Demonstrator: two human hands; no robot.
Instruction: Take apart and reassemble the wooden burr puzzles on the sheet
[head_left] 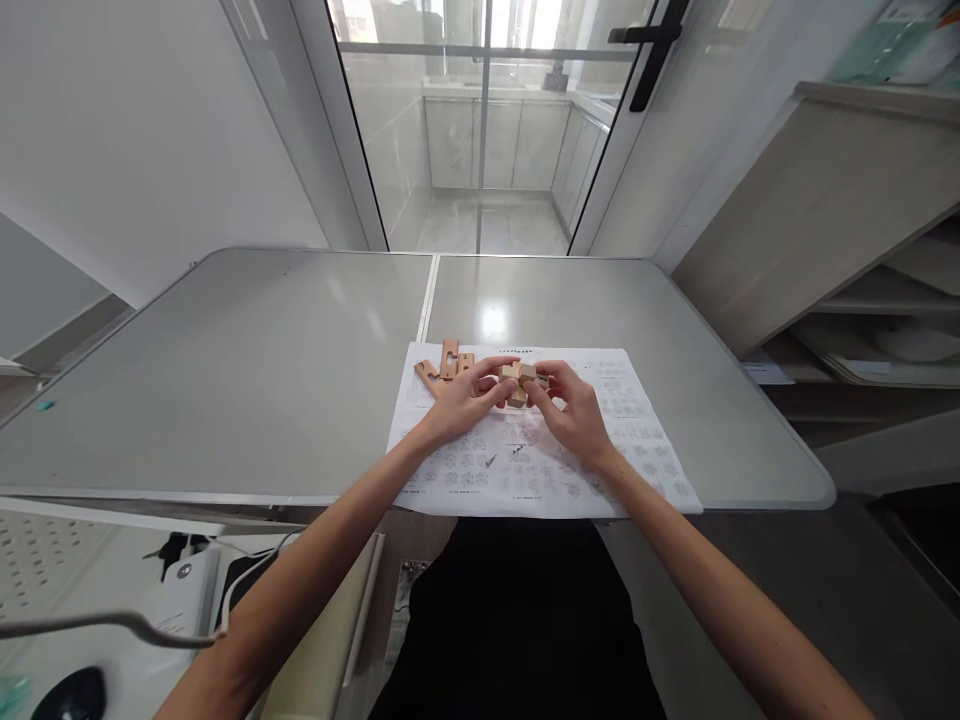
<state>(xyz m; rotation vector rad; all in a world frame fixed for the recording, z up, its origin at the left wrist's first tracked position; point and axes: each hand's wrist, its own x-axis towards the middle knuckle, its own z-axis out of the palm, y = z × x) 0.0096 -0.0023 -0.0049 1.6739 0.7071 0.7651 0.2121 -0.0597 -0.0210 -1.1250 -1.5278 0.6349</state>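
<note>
A small cluster of pale wooden puzzle blocks (517, 397) is gripped between my two hands over a printed sheet. My left hand (474, 393) holds it from the left, thumb against the front. From the other side, my right hand (574, 410) has its thumb and fingers closed on the same blocks. Fingers cover parts of the cluster, so how the pieces fit is partly hidden. Just left of my left hand lie several notched, numbered wooden puzzle pieces (449, 358). The paper sheet (637, 470) beneath bears rows of small drawings.
The sheet rests on a grey folding table (315, 370) with a centre seam. A glass door (480, 150) stands beyond the far edge. Shelves (862, 300) are at right. Below left, a white power strip (184, 595) and a cable (112, 622) lie on a lower surface.
</note>
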